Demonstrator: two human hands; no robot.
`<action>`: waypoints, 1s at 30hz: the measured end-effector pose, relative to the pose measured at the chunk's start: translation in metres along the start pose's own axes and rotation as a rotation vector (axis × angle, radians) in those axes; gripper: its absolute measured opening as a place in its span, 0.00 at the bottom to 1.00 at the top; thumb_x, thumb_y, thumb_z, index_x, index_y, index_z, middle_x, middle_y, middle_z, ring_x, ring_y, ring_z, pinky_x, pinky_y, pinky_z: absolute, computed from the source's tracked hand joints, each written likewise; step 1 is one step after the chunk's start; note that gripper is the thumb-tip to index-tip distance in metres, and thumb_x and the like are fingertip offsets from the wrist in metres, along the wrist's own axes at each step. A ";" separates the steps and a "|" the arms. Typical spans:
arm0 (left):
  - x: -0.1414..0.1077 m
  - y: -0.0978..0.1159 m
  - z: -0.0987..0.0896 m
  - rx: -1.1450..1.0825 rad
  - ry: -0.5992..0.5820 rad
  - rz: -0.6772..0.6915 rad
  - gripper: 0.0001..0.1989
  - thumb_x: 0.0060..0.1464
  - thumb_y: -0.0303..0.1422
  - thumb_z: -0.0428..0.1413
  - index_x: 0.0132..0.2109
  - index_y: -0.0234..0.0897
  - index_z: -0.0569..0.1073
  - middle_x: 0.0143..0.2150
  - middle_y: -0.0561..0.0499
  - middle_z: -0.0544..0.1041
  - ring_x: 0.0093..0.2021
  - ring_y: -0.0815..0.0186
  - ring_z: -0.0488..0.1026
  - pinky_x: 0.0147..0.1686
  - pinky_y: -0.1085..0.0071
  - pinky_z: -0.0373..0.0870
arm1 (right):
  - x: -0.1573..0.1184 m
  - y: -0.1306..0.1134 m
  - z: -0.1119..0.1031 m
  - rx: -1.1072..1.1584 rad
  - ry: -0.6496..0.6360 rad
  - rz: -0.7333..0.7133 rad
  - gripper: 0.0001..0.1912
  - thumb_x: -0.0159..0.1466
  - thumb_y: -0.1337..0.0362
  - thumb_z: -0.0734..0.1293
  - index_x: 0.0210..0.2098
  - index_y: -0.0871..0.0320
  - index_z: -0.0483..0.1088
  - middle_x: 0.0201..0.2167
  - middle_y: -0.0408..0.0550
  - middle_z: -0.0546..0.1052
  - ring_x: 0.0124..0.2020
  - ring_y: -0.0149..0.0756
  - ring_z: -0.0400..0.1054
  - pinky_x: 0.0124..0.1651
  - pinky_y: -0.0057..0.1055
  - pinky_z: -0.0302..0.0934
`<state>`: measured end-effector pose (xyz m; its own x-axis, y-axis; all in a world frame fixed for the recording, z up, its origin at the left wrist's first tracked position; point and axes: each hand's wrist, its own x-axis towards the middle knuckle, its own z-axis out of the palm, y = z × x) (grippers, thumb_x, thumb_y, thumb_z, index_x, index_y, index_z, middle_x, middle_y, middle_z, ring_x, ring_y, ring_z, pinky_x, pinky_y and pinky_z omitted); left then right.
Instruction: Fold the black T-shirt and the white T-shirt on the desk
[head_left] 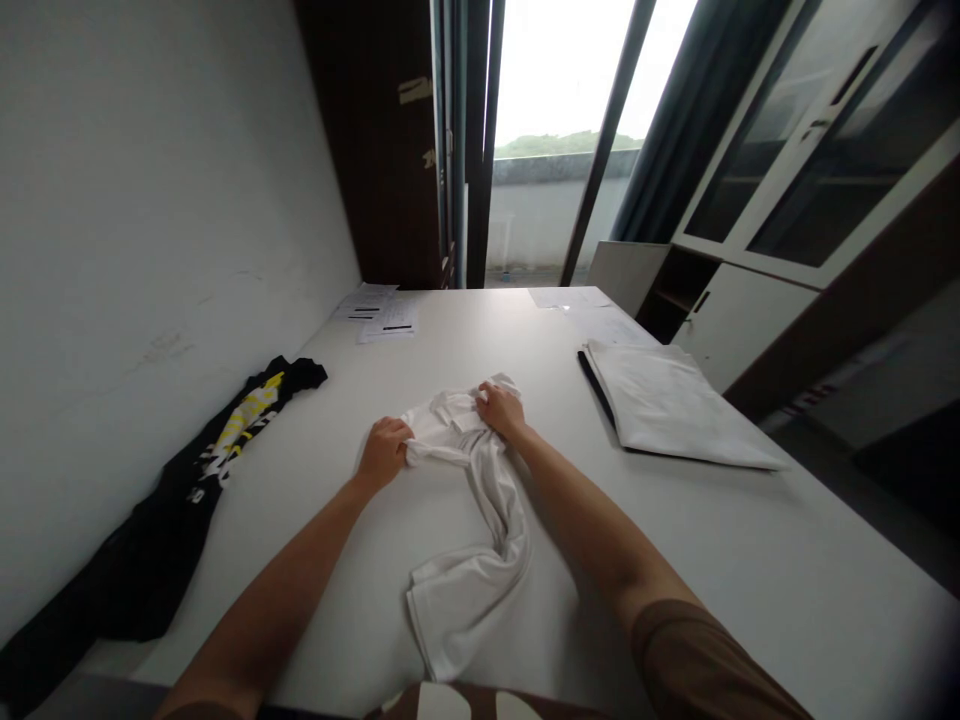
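Observation:
A crumpled white garment, by its look a T-shirt point(499, 500), lies on the white table point(330, 600) in front of me. Its lower part trails in a bunched strip toward the near edge. My left hand point(385, 452) is closed on the upper left part of the cloth. At the upper right, my right hand point(500, 408) grips a bunch of the same cloth, its fingers curled in. Between the two hands the fabric is loosely gathered, with a patch of small dark print showing near the right hand.
A black garment with yellow and white print point(244, 430) lies along the wall on the left. Folded white cloth point(667, 405) rests at the right, a black layer under it. Paper sheets point(386, 318) lie at the far left, others at the far right. Cabinets point(750, 320) stand beyond the right edge.

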<state>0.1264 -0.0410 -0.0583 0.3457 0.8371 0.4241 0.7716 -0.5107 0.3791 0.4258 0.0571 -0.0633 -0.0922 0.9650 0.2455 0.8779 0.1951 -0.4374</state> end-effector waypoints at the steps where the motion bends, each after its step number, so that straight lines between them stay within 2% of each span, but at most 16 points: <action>1: 0.000 -0.010 -0.002 0.029 0.064 -0.065 0.11 0.54 0.23 0.52 0.35 0.41 0.78 0.40 0.44 0.76 0.49 0.51 0.69 0.55 0.54 0.64 | -0.001 0.003 -0.003 -0.038 0.013 0.049 0.19 0.69 0.59 0.63 0.58 0.55 0.71 0.50 0.55 0.77 0.48 0.45 0.72 0.48 0.36 0.61; 5: 0.001 -0.051 -0.008 0.069 0.288 -0.337 0.12 0.54 0.24 0.50 0.32 0.40 0.77 0.44 0.43 0.76 0.50 0.51 0.70 0.57 0.54 0.63 | -0.001 0.010 -0.016 -0.102 -0.015 0.169 0.19 0.71 0.57 0.61 0.58 0.53 0.70 0.52 0.56 0.76 0.48 0.47 0.72 0.47 0.37 0.61; 8: 0.000 -0.066 -0.005 0.058 0.338 -0.401 0.12 0.57 0.25 0.48 0.35 0.39 0.77 0.45 0.42 0.76 0.51 0.52 0.71 0.58 0.55 0.64 | -0.002 0.004 -0.022 -0.104 -0.002 0.132 0.20 0.71 0.56 0.62 0.59 0.53 0.69 0.52 0.56 0.75 0.49 0.47 0.71 0.48 0.38 0.61; 12: -0.001 -0.056 0.007 0.042 0.304 -0.373 0.12 0.63 0.36 0.52 0.49 0.39 0.76 0.49 0.42 0.77 0.52 0.51 0.72 0.58 0.56 0.66 | -0.009 -0.024 -0.021 -0.075 0.035 -0.058 0.19 0.72 0.53 0.61 0.58 0.53 0.70 0.52 0.56 0.75 0.53 0.47 0.68 0.52 0.38 0.60; 16: -0.001 -0.045 0.016 0.046 0.256 -0.339 0.29 0.58 0.41 0.60 0.64 0.38 0.68 0.57 0.38 0.75 0.56 0.47 0.71 0.60 0.53 0.63 | -0.023 -0.054 -0.006 -0.124 -0.066 -0.142 0.28 0.66 0.43 0.66 0.57 0.54 0.70 0.54 0.58 0.72 0.55 0.52 0.65 0.53 0.43 0.60; 18: -0.001 -0.044 0.018 0.056 0.239 -0.335 0.36 0.55 0.40 0.63 0.68 0.37 0.65 0.57 0.36 0.75 0.57 0.45 0.70 0.61 0.53 0.63 | -0.027 -0.062 0.002 -0.192 -0.092 -0.144 0.25 0.64 0.46 0.69 0.54 0.55 0.72 0.54 0.60 0.72 0.56 0.55 0.64 0.54 0.46 0.59; 20: 0.001 -0.045 0.020 0.064 0.220 -0.338 0.36 0.54 0.37 0.62 0.68 0.37 0.65 0.54 0.36 0.76 0.56 0.45 0.70 0.60 0.52 0.63 | -0.028 -0.062 0.007 -0.204 -0.075 -0.125 0.16 0.66 0.54 0.67 0.49 0.56 0.74 0.52 0.60 0.73 0.55 0.53 0.64 0.53 0.45 0.59; 23: 0.006 -0.045 0.022 -0.013 0.198 -0.374 0.35 0.51 0.28 0.59 0.67 0.39 0.67 0.50 0.40 0.78 0.51 0.49 0.73 0.57 0.54 0.66 | -0.019 -0.054 0.008 -0.034 -0.014 0.000 0.11 0.67 0.61 0.62 0.45 0.55 0.74 0.47 0.56 0.76 0.49 0.47 0.68 0.50 0.39 0.60; 26: 0.011 -0.044 0.023 -0.354 0.157 -0.456 0.36 0.46 0.25 0.56 0.65 0.41 0.69 0.44 0.46 0.79 0.40 0.57 0.76 0.45 0.62 0.72 | -0.004 -0.042 0.002 0.305 0.094 0.139 0.12 0.67 0.61 0.58 0.41 0.54 0.73 0.38 0.48 0.77 0.41 0.39 0.69 0.45 0.33 0.61; 28: 0.013 -0.046 0.022 -0.580 0.153 -0.514 0.34 0.43 0.26 0.53 0.61 0.39 0.72 0.41 0.49 0.79 0.35 0.62 0.75 0.36 0.68 0.73 | 0.008 -0.034 -0.002 0.541 0.143 0.118 0.12 0.65 0.58 0.59 0.37 0.54 0.72 0.33 0.43 0.75 0.38 0.37 0.68 0.42 0.31 0.62; 30: 0.015 -0.053 0.019 -0.659 0.199 -0.565 0.31 0.41 0.27 0.51 0.56 0.37 0.74 0.39 0.50 0.78 0.33 0.64 0.74 0.31 0.71 0.71 | 0.018 -0.023 -0.006 0.730 0.117 0.055 0.12 0.62 0.54 0.61 0.33 0.55 0.70 0.29 0.41 0.72 0.35 0.36 0.66 0.39 0.30 0.62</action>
<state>0.1014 0.0025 -0.0873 -0.1400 0.9799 0.1422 0.3133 -0.0924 0.9452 0.4067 0.0686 -0.0436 0.0291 0.9597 0.2795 0.3403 0.2535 -0.9055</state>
